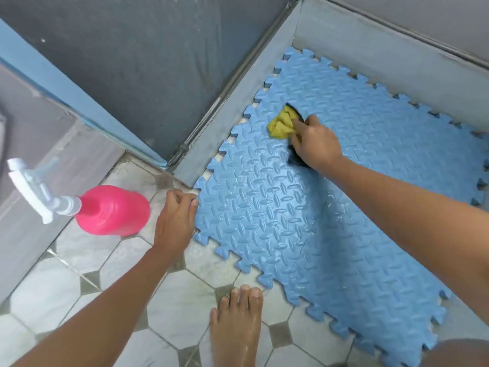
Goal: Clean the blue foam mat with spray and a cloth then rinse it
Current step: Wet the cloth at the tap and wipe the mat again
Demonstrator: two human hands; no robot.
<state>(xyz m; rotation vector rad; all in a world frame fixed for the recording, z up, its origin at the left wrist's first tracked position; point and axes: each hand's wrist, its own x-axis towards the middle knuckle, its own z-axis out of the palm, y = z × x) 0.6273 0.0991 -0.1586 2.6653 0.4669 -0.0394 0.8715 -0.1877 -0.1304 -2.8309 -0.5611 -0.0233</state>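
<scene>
Head view: blue foam mat (291, 221) lies on the tiled floor (79, 260). Left hand (176, 215) fingers pinch its left corner; right hand (315, 144) fingers clutch the yellow cloth (281, 124) on it. Hard scrubbing may tug it free.

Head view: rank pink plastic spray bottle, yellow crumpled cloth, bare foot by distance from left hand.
1. pink plastic spray bottle, beside the left hand.
2. bare foot, nearer the camera.
3. yellow crumpled cloth, in right hand on blue foam mat.
</scene>
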